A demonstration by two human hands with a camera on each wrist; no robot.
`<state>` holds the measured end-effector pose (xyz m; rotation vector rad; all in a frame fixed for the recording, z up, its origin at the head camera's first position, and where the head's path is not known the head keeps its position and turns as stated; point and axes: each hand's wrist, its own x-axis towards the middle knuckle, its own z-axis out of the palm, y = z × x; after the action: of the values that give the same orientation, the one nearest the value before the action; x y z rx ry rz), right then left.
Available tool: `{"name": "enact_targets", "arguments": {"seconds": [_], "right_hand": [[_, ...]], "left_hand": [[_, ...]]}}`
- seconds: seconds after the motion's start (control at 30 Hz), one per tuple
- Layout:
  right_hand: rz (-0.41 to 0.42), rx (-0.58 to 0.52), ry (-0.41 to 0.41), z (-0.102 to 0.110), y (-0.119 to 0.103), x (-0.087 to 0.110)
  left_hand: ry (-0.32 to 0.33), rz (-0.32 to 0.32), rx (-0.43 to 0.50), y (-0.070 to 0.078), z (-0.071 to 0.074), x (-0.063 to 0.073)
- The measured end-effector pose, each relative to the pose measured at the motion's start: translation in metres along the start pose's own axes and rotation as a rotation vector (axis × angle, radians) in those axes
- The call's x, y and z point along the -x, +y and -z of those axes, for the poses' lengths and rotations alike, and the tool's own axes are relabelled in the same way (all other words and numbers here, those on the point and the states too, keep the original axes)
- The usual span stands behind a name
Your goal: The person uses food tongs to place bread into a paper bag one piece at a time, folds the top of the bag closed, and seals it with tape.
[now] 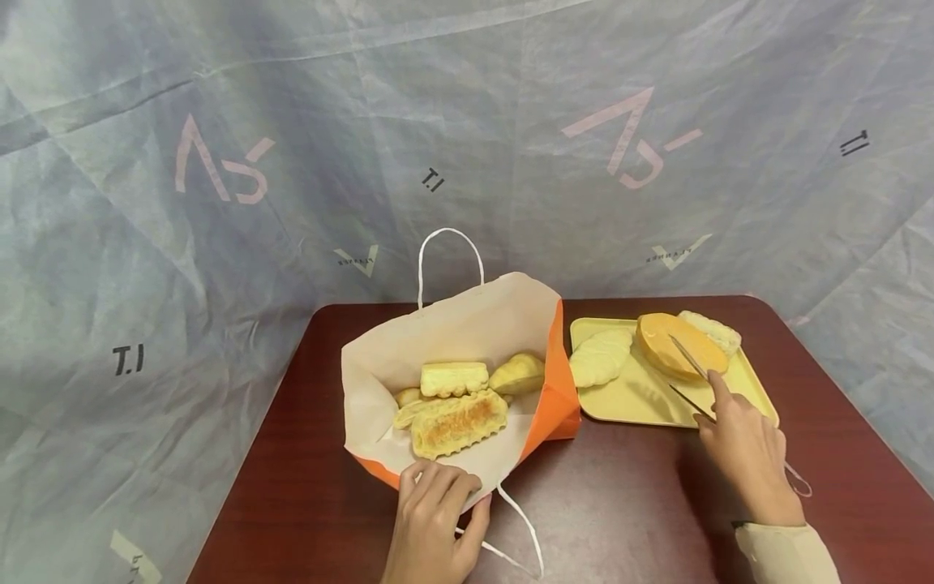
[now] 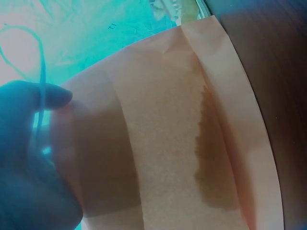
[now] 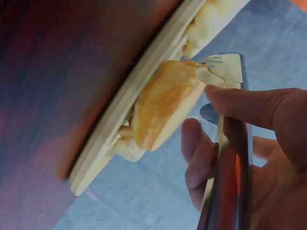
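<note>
My left hand grips the near rim of a large orange-and-white paper bag, fingers inside and thumb outside. Its wide mouth shows several breads, among them a browned ridged loaf. In the left wrist view the bag's side fills the middle. Over at the tray, my right hand holds metal tongs with a fork-shaped tip and a rounded one. The tongs' arms stand apart; one overlaps a large golden-brown bread in the head view, the other tip is nearer me.
The yellow tray lies right of the bag, also bearing a pale twisted bread and a pale ridged bread. White cord handles stick up and out from the bag. A grey printed sheet hangs behind the dark red table.
</note>
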<state>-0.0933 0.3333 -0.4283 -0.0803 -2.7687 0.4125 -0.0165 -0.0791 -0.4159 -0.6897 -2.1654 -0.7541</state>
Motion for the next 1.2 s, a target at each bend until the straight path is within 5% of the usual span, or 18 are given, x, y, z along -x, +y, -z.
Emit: {"name": "enact_targets", "arguments": {"seconds": [0.2,0.6,1.2], "right_hand": [[-0.030,0.034,-0.067,-0.005,0.008,0.002],[-0.013,0.090,-0.051,-0.013,0.012,0.001],[-0.132,0.114,-0.153,-0.017,0.022,-0.008]], "left_hand": [[0.007,-0.004,0.000,0.000,-0.001,0.000],[-0.018,0.022,0.006,0.002,0.000,0.001],[-0.027,0.023,0.002,0.001,0.000,0.001]]}}
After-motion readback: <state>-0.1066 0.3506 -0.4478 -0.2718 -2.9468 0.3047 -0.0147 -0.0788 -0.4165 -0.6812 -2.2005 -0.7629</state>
